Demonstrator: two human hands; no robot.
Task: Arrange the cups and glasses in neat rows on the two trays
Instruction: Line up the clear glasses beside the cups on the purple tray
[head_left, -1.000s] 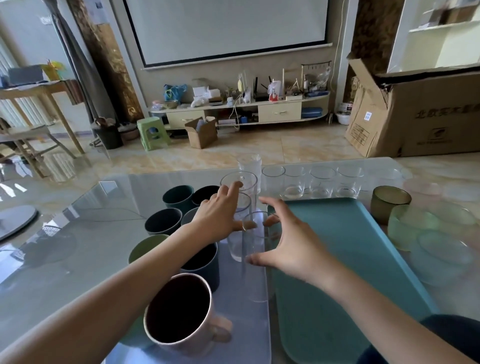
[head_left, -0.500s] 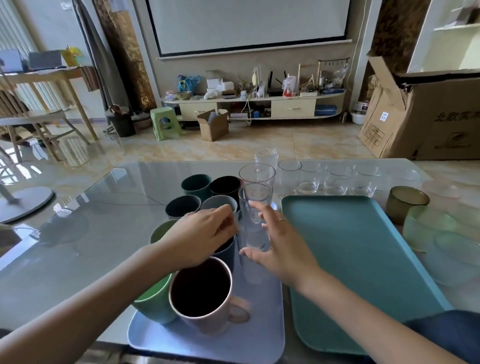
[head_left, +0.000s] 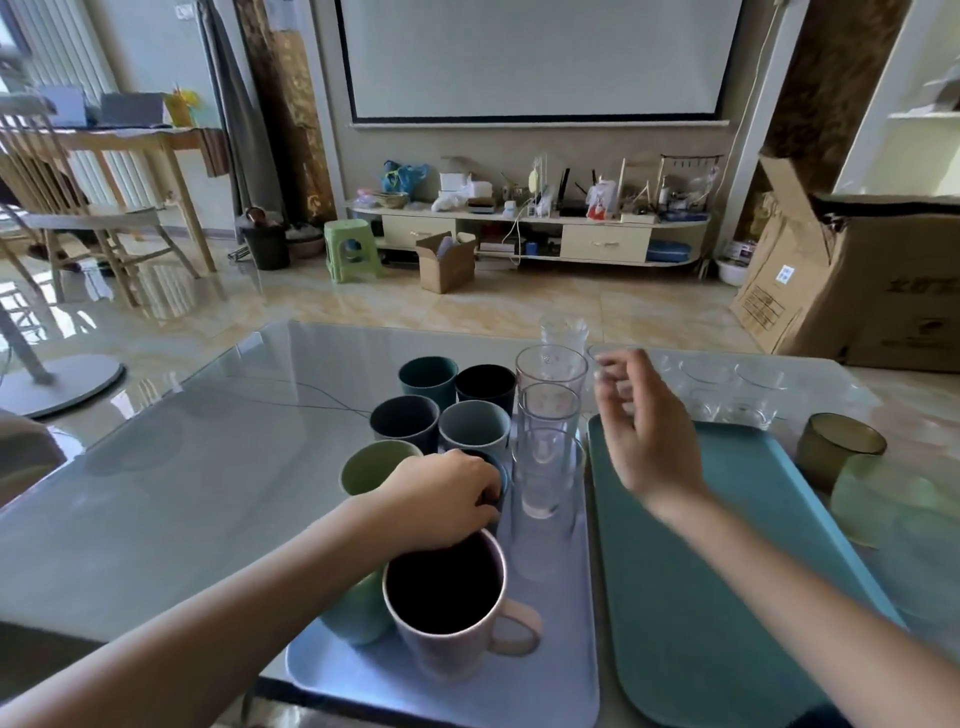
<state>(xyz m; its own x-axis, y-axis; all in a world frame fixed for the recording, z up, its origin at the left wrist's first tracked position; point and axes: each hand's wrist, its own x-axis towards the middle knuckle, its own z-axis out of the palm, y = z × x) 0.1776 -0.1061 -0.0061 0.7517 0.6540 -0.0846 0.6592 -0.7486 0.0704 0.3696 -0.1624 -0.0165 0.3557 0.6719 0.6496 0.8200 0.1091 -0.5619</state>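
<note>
Head view: left hand (head_left: 447, 499) grips a matte blue cup (head_left: 496, 475) (mostly hidden); right hand (head_left: 641, 431) hovers, fingers spread.

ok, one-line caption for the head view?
Left hand on a mug, right hand open above the empty teal tray.

The only lettering in view stood on the big cardboard box (head_left: 852, 275) at the right: dark Chinese characters along its front face, cut off by the picture's edge and too blurred to read, and below them a small printed mark (a logo, perhaps) with a line of fine print, also unreadable. On the box's side flap sat a white sticker (head_left: 783, 274) with a blue square code, and beneath it ruled lines of illegible print.
</note>
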